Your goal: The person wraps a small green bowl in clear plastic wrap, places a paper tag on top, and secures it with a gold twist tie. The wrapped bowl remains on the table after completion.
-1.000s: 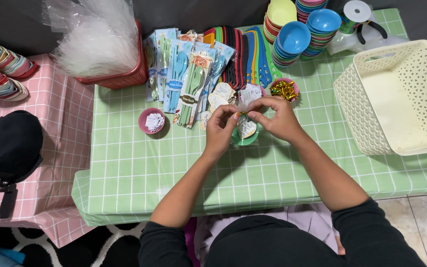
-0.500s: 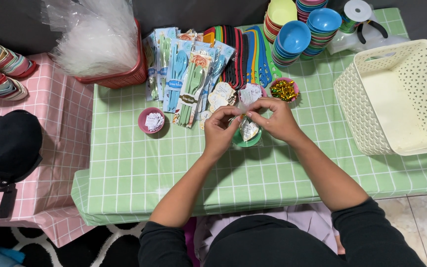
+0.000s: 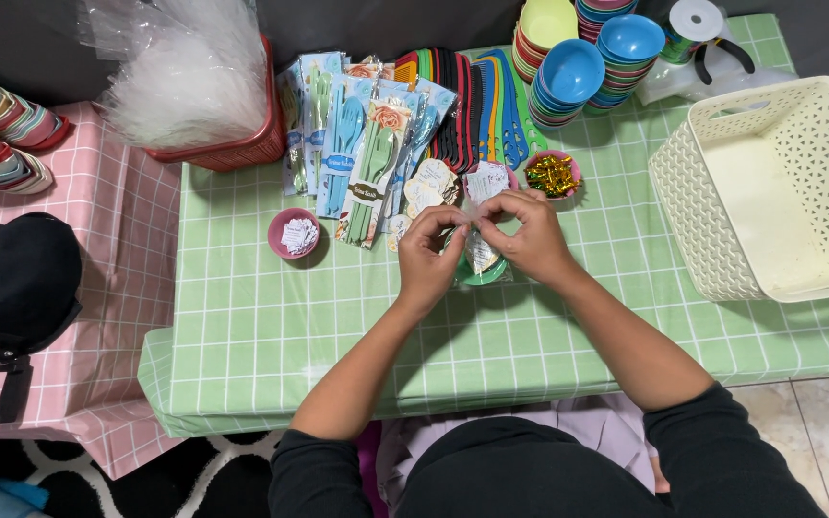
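Note:
My left hand [image 3: 428, 254] and my right hand [image 3: 526, 238] meet at the middle of the green checked table [image 3: 271, 326]. Both pinch the gathered top of a clear plastic packet [image 3: 481, 253] that holds a green bowl [image 3: 484, 275] and small items. The fingertips touch above the packet. Just behind the hands lie packaged spoon-and-fork sets [image 3: 362, 153] and small white tags [image 3: 431, 182].
A small pink bowl of gold twist ties [image 3: 552, 176] sits right of the hands, another pink bowl of paper slips [image 3: 294, 234] to the left. Coloured combs [image 3: 472, 105], stacked bowls [image 3: 573, 77], a white lattice basket [image 3: 769, 187], a red basket of clear bags [image 3: 194, 82] and a tape dispenser [image 3: 702, 38] ring the table.
Both hands stay at the packet's top; the fingers have shifted slightly, working the gathered plastic closer together.

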